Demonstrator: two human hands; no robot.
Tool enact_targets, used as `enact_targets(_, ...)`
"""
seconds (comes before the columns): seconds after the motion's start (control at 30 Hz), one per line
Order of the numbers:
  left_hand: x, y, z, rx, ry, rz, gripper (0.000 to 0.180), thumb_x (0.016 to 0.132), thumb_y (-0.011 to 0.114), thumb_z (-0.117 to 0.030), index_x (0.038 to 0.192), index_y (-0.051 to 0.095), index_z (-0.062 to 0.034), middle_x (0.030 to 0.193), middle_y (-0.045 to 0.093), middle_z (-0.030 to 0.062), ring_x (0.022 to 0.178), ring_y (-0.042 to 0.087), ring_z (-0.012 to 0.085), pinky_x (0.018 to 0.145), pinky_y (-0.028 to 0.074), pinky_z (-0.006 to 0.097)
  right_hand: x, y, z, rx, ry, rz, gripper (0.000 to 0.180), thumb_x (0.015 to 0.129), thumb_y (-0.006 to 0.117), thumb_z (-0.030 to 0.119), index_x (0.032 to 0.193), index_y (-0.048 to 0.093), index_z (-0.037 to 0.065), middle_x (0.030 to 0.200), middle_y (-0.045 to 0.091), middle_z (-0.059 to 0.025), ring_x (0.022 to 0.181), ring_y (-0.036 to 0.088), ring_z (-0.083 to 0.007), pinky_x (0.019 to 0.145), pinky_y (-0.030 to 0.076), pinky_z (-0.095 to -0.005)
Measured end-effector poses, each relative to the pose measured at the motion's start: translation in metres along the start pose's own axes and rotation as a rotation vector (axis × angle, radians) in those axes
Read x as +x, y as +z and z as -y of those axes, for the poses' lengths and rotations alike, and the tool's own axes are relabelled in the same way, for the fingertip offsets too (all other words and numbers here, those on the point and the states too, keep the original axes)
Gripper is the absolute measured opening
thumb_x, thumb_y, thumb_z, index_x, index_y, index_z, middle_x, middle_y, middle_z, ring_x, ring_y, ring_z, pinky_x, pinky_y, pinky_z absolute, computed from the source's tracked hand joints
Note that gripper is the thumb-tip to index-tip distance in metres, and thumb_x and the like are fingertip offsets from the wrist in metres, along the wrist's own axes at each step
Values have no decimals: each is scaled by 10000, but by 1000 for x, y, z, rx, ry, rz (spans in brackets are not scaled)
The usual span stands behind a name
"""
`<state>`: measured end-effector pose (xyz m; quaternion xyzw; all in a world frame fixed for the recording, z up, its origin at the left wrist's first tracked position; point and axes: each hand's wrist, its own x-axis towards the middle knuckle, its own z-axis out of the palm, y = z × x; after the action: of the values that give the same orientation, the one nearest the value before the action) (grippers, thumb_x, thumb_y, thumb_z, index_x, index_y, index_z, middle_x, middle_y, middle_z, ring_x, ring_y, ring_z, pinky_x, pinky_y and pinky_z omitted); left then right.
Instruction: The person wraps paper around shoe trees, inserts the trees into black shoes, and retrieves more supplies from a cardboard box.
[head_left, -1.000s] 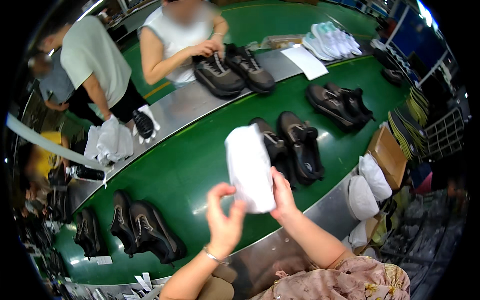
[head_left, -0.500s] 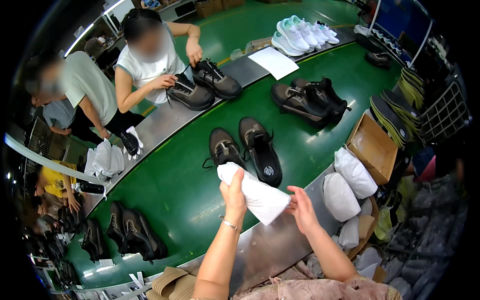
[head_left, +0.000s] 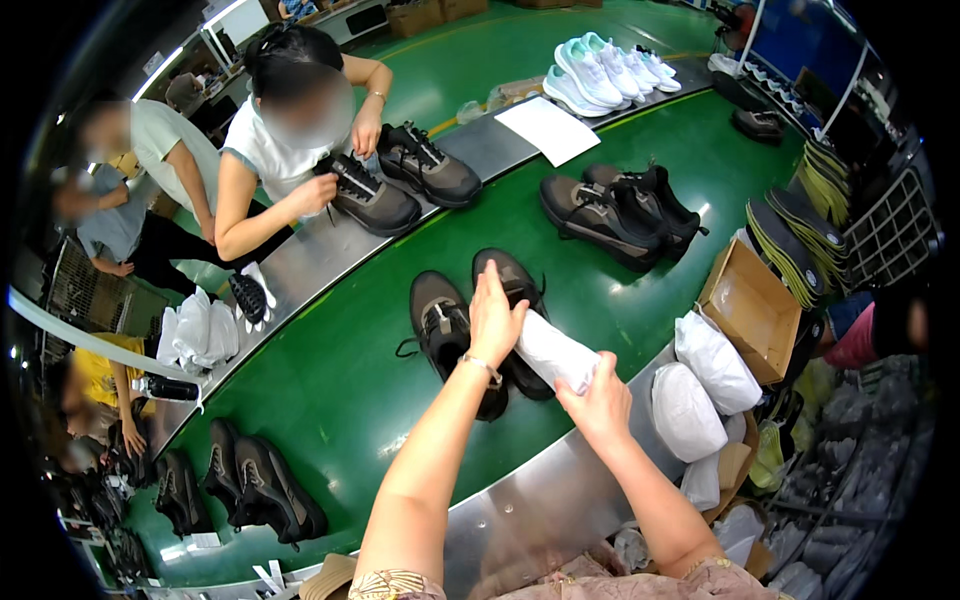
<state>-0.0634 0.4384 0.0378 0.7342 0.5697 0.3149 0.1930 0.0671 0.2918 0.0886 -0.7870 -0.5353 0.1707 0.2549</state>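
Observation:
A white paper-wrapped shoe stuffing [head_left: 556, 352] is at the opening of the right-hand shoe [head_left: 528, 378] of a dark brown and black pair on the green surface. My right hand [head_left: 598, 402] grips its near end, thumb on top. My left hand [head_left: 496, 318] lies over the front of that same shoe, fingers stretched out and pointing away, beside the stuffing's far end. How deep the stuffing sits in the shoe is hidden. The left-hand shoe [head_left: 437, 300] of the pair stands beside it, partly behind my left wrist, its lace hanging out to the side.
Across the green belt [head_left: 350, 370], a co-worker handles the laces of another dark shoe [head_left: 375, 205]. More dark pairs [head_left: 620, 215] stand farther along the belt and at the lower left. White stuffings [head_left: 690, 410] and an open cardboard box [head_left: 752, 310] lie right of me.
The white stuffing has gone from above the pair down to the right-hand shoe's opening. My left hand let go of it and moved onto the shoe; my right hand took its near end.

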Motion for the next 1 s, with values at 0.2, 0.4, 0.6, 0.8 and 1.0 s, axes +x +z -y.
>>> enact_targets(0.2,37,-1,17,-103,2,228,243,784,629,-200,937,624,-11,856,618,226,837,602,372,717,474,410,44,40,30,-454,-206,60,520,662,729,308,960,435,-1,795,598,-134,698,622,-295,674,463,-401)
enact_targets(0.4,32,0,17,-146,-36,209,229,799,617,-221,940,629,-42,830,620,208,816,599,373,695,472,411,58,58,29,-495,-277,-37,586,647,740,321,1032,458,-19,990,503,-144,950,478,-267,791,395,-360)
enact_targets(0.6,24,-3,48,-216,6,141,192,787,622,-220,870,642,-48,857,633,174,777,612,349,691,483,412,62,100,34,-193,-161,109,490,703,676,172,1021,382,-57,933,536,-251,748,618,-411,675,516,-455)
enact_targets(0.8,19,11,31,-125,36,156,219,752,632,-274,757,589,-60,739,617,167,738,604,360,644,474,456,66,95,23,-406,-231,151,401,748,647,137,992,373,-24,877,544,-259,725,609,-413,638,515,-453)
enact_targets(1.0,3,9,33,-176,15,71,189,734,672,-178,736,563,-24,677,598,200,707,616,359,593,483,441,80,141,12,-309,-287,15,280,845,555,158,976,397,-32,906,540,-276,709,604,-423,608,515,-438)
